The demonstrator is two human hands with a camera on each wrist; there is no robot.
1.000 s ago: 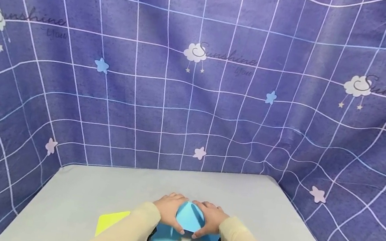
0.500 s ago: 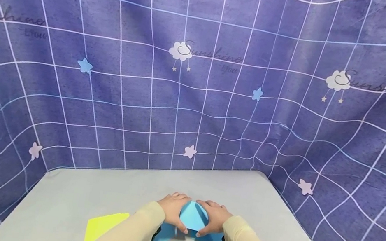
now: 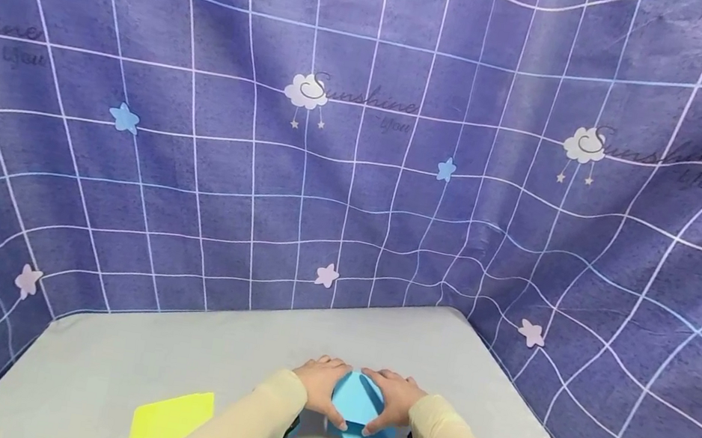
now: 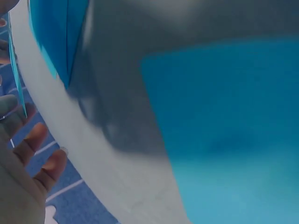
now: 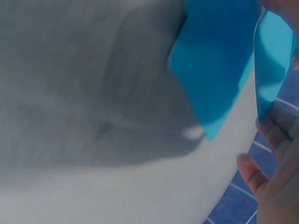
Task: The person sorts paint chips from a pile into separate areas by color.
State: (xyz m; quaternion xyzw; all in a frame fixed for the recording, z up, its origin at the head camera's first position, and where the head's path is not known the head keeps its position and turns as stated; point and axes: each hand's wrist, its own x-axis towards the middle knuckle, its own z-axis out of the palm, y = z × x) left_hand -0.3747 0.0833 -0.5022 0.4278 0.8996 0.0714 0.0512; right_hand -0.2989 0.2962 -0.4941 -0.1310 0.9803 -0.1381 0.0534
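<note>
A folded light-blue paper (image 3: 358, 398) is held up between both hands in the head view. My left hand (image 3: 323, 387) grips its left edge and my right hand (image 3: 395, 398) its right edge, thumbs nearer me, fingers on the far side. Just beneath it, a second blue paper piece (image 3: 367, 437) lies on the table; in the right wrist view this lower piece (image 5: 210, 70) has a pointed corner. A flat blue sheet (image 4: 233, 102) fills much of the left wrist view. The left forearm hides most of it in the head view.
A yellow sheet of paper (image 3: 171, 423) lies to the left, partly covered by the left sleeve. The pale grey table (image 3: 237, 346) is bounded at the back and sides by a blue checked curtain (image 3: 232, 194).
The head view has turned rightward. Both hands, still holding the folded paper, have shifted right over the table, away from the left blue sheet, which now sits mostly behind the left forearm.
</note>
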